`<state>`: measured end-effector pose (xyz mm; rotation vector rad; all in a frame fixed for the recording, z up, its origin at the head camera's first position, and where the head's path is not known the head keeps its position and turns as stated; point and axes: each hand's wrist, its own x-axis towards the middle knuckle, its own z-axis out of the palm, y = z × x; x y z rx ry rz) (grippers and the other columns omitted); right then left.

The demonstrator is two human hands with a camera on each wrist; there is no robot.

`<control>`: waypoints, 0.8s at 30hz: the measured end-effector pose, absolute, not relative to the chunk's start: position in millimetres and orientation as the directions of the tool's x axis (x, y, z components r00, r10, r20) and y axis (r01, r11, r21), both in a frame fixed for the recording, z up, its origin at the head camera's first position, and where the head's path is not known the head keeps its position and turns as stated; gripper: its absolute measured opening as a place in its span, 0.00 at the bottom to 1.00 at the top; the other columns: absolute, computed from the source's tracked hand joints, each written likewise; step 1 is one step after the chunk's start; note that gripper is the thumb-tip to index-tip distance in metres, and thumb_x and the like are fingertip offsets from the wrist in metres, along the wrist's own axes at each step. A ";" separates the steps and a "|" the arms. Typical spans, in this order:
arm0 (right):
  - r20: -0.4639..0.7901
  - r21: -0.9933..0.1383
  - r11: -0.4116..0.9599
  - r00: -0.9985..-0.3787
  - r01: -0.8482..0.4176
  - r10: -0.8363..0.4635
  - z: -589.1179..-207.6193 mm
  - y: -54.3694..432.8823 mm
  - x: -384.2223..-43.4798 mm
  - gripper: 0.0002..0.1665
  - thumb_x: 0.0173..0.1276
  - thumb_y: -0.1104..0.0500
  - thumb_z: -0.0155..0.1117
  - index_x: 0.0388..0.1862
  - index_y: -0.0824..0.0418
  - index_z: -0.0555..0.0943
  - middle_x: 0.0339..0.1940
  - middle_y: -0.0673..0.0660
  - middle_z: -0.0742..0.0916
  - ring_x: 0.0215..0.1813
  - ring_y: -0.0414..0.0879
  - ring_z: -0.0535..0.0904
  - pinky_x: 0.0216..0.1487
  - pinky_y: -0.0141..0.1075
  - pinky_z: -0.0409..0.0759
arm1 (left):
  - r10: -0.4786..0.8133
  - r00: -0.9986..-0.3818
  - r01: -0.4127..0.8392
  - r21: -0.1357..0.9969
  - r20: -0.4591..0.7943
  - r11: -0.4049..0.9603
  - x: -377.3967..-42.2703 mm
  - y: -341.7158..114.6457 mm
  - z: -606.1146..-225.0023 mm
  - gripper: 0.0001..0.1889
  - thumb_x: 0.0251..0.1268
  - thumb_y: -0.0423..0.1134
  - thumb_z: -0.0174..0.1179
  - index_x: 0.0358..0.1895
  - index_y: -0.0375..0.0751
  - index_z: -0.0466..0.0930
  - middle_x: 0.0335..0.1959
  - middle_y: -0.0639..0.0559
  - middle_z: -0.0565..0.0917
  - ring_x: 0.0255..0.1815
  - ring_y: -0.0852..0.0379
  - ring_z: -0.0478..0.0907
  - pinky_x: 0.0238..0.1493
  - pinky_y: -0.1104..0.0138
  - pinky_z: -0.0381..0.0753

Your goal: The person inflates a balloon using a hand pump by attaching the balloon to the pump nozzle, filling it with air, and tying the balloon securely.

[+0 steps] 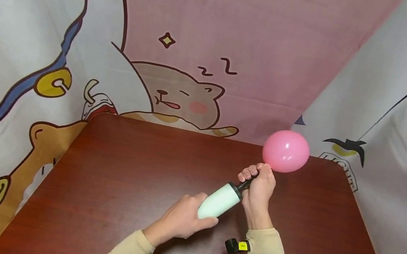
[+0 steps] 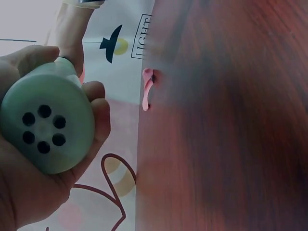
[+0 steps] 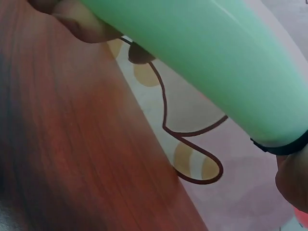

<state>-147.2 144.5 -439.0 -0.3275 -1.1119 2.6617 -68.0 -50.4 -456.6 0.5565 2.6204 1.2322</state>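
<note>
A mint-green hand balloon pump point(image 1: 220, 201) with a black collar slants up and right above the table. My left hand point(image 1: 183, 217) wraps around its near end; in the left wrist view that end point(image 2: 45, 125) has several dark round holes. At the pump's black nozzle end point(image 1: 245, 184), my right hand point(image 1: 261, 193) grips the nozzle and the neck of a pink balloon point(image 1: 285, 151). The balloon is inflated to a round shape and sits just beyond my right fingers, which hide its neck. In the right wrist view, the pump's green body point(image 3: 207, 62) crosses the top.
A limp pink balloon point(image 2: 147, 89) lies near the far edge of the dark reddish-brown wooden table point(image 1: 122, 167). Behind the table hangs a pink and white cloth point(image 1: 271, 45) printed with cartoon animals. Each wrist wears a small black camera point(image 1: 233, 246).
</note>
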 end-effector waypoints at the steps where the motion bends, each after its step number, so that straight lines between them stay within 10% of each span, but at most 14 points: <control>1: -0.110 -0.721 -0.679 -0.946 -0.134 0.304 -439.2 144.3 -146.6 0.20 0.87 0.58 0.40 0.30 0.58 0.67 0.19 0.49 0.70 0.19 0.40 0.66 0.20 0.29 0.68 | 0.410 -0.912 0.250 0.775 -0.014 0.580 -68.0 -49.4 -456.8 0.22 0.59 0.53 0.72 0.47 0.41 0.80 0.24 0.59 0.77 0.19 0.65 0.71 0.20 0.69 0.71; 15: -0.117 -0.612 -0.752 -0.912 -0.245 0.393 -408.2 211.4 -162.5 0.20 0.86 0.59 0.43 0.28 0.61 0.68 0.18 0.52 0.71 0.17 0.43 0.66 0.18 0.31 0.69 | 0.504 -0.862 0.360 0.760 0.049 0.542 -48.1 -77.6 -457.5 0.21 0.61 0.54 0.71 0.49 0.45 0.81 0.30 0.61 0.80 0.25 0.68 0.72 0.26 0.72 0.72; 24: -0.122 -0.703 -0.696 -0.940 -0.144 0.317 -429.3 160.2 -146.7 0.21 0.87 0.57 0.40 0.29 0.58 0.67 0.18 0.50 0.70 0.18 0.41 0.65 0.20 0.30 0.68 | 0.440 -0.898 0.267 0.775 -0.017 0.574 -55.1 -59.6 -455.3 0.23 0.61 0.55 0.70 0.48 0.41 0.79 0.25 0.59 0.77 0.21 0.66 0.71 0.22 0.69 0.71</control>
